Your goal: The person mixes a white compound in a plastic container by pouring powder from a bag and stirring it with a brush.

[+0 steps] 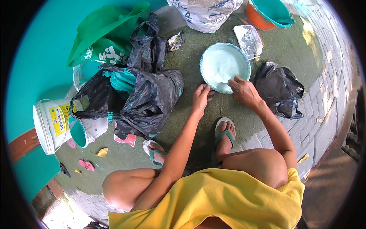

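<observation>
In front of me on the ground is a round basin (pixel 204 57) with a speckled rim, holding a pale, whitish paste (pixel 225 63) with stirred ridges. My left hand (pixel 201 100) is at the basin's near-left rim, its fingers curled and closed against the edge. Over the near-right side of the rim, my right hand (pixel 245 91) has its fingers closed around a small tool that dips into the paste. Most of that tool is hidden by the fingers and the paste, so its kind cannot be made out.
Left of the basin lie black plastic bags (pixel 160 97), a green bag (pixel 110 34) and white buckets (pixel 47 126). Another black bag (pixel 280 87) sits to the right. Beyond are a clear tray (pixel 248 40), a white sack (pixel 207 15) and an orange bucket (pixel 259 19). A turquoise wall (pixel 32 72) borders the left.
</observation>
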The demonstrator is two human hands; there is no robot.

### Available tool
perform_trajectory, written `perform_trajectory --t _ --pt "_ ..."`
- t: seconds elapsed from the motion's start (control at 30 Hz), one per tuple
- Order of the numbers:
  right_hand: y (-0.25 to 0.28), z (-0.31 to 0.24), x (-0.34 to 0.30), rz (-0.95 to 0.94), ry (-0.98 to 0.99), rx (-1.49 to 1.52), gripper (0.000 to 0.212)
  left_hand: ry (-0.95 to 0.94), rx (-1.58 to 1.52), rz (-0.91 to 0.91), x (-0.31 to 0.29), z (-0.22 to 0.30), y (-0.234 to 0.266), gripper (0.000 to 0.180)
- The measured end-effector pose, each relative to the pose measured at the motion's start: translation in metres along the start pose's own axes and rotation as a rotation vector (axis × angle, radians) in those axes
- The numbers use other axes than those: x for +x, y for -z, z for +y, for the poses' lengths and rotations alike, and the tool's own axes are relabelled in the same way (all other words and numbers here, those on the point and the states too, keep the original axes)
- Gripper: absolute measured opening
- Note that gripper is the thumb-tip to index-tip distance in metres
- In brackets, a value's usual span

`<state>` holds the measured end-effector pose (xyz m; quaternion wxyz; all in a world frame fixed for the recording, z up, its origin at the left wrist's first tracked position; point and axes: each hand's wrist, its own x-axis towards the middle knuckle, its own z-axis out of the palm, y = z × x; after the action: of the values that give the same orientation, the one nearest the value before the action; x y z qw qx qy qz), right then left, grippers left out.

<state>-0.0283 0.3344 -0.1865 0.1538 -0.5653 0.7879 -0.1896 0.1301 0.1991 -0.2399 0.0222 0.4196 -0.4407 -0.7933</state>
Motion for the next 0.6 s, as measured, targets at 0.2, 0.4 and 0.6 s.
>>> perform_trajectory --t 0.2,0.4,0.6 --pt "0.022 0.001 0.001 -0.031 0.035 -0.026 0.011 0.000 0.003 -0.006 0.000 0.001 0.003 0.019" --pt "0.004 -0.009 0.033 -0.065 0.161 -0.049 0.014 -0.014 -0.043 0.010 0.001 -0.006 0.002 0.021" --pt "-0.006 0.022 0.076 0.105 0.116 -0.029 0.017 -0.020 -0.031 -0.006 0.001 -0.005 0.000 0.022"
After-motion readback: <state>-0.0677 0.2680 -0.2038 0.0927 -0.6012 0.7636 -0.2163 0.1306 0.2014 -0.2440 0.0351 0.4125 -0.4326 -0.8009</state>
